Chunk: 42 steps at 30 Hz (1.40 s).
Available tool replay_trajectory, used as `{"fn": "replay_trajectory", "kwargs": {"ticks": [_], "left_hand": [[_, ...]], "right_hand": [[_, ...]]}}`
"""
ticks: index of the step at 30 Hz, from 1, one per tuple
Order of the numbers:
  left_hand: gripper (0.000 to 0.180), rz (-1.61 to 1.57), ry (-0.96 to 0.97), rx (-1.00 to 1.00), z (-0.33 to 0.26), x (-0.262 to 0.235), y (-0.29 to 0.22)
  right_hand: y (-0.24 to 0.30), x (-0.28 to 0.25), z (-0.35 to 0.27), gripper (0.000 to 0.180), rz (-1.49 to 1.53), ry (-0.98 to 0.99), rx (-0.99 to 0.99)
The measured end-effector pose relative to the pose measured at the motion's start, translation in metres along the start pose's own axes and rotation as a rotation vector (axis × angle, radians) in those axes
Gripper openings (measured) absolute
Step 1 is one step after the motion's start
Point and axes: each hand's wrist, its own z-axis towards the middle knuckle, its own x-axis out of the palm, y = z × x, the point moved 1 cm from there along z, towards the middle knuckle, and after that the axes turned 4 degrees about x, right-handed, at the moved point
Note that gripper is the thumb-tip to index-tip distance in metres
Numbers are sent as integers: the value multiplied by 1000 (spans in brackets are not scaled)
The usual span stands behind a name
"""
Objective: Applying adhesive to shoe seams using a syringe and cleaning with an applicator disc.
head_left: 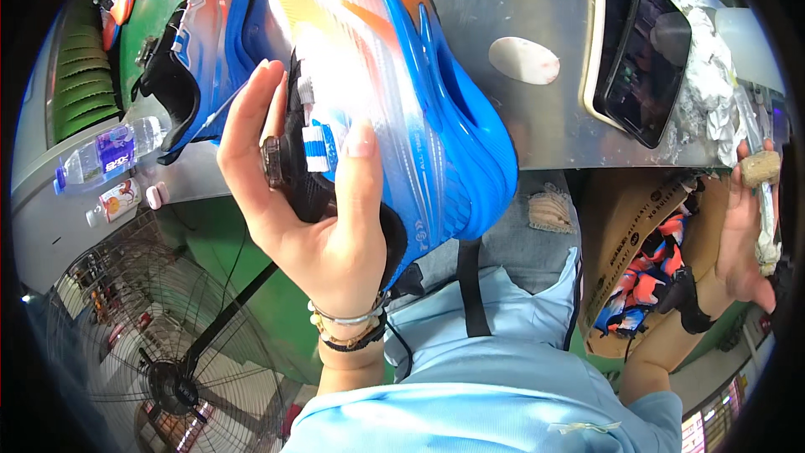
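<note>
My left hand [314,235] grips a blue, orange and white sneaker [411,101] at its dark collar, thumb on the near side and fingers on the other. The shoe is tilted above the table's front edge, its blue sole facing right. White laces and a blue-striped loop show beside my thumb. At the far right, my right hand [738,239] is around a pale stick-shaped tool with a beige block [760,169] on it; its exact kind is unclear. A second matching sneaker [210,42] rests on the table to the left of the held one.
On the metal table [537,126] are a white oval piece [524,60], a phone [646,63] on a tray, and crumpled white material [713,88]. Bottles [109,155] stand left. Below are a fan [172,386] and a cardboard box [620,243] with colourful pieces.
</note>
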Motion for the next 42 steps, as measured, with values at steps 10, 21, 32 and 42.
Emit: {"fn": "replay_trajectory", "kwargs": {"ticks": [10, 21, 32, 42], "left_hand": [[49, 103, -36, -23, -7, 2, 4], [35, 389, 141, 155, -4, 16, -6], [33, 509, 179, 218, 1, 8, -9], [34, 503, 200, 193, -1, 10, -7]], "right_hand": [[-7, 42, -23, 111, -53, -714, 14], [12, 82, -1, 98, 121, -1021, -70], [-19, 124, 49, 51, 645, 270, 520], [-39, 139, 55, 45, 593, 440, 351]]}}
